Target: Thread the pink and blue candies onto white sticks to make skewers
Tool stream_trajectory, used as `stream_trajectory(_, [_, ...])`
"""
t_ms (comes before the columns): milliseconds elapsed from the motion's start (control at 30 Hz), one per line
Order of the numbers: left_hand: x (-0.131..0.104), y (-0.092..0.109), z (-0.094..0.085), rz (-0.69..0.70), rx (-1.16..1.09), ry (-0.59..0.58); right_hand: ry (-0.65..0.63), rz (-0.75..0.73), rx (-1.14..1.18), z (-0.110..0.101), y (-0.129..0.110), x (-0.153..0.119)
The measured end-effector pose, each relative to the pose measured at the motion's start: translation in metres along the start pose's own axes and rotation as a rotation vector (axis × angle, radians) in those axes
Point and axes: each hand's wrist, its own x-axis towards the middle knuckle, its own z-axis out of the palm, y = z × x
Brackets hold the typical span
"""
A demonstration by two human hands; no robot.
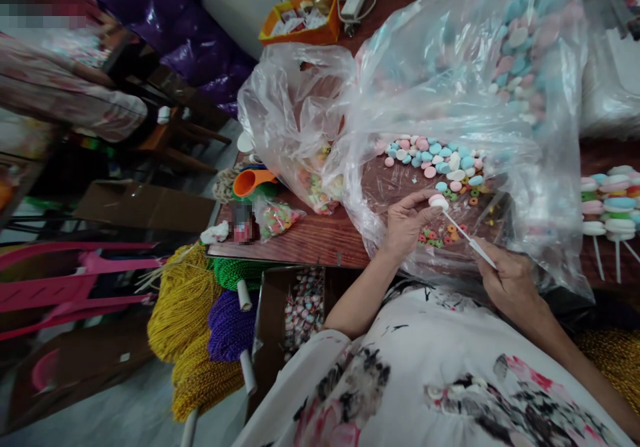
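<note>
My left hand (406, 226) is closed, with thumb and fingers pinching small pink and white round pieces (439, 202) at the upper end of a thin white stick (460, 228). Lower down, my right hand (509, 275) grips the thicker end of that stick. Both hands are over a large clear plastic bag (415, 74) spread on the table. Pastel pink, blue and white round pieces (443, 156) lie loose on it beyond my left hand. Small coloured rings (453, 234) lie between and beyond my hands.
Finished-looking sticks with stacked round pieces (617, 200) lie at the right. On the left are an orange scoop (251, 182) and a small bag of rings (277, 219). Below stand cord spools (183, 300) and an open box (270, 314). Another person (75, 94) sits at far left.
</note>
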Motion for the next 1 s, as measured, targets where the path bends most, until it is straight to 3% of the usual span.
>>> stream_trajectory(233, [0.001, -0.008, -0.002, 0.076, -0.001, -0.047, -0.019, 0.036, -0.012, -0.001, -0.002, 0.0])
stream_trajectory(433, [0.003, -0.013, -0.009, 0.333, 0.237, -0.083, -0.028, 0.064, 0.014, -0.002, -0.007, 0.002])
stream_trajectory(667, [0.002, -0.015, -0.011, 0.32, 0.33, -0.034, -0.057, 0.078, 0.06, -0.007, -0.015, 0.007])
stream_trajectory(900, [-0.003, 0.001, -0.009, 0.737, 0.674, -0.126, -0.05, 0.113, 0.104, -0.011, -0.022, 0.013])
stream_trajectory(1000, [-0.001, 0.002, -0.011, 0.817, 0.823, -0.168, -0.057, 0.142, 0.096, -0.012, -0.025, 0.014])
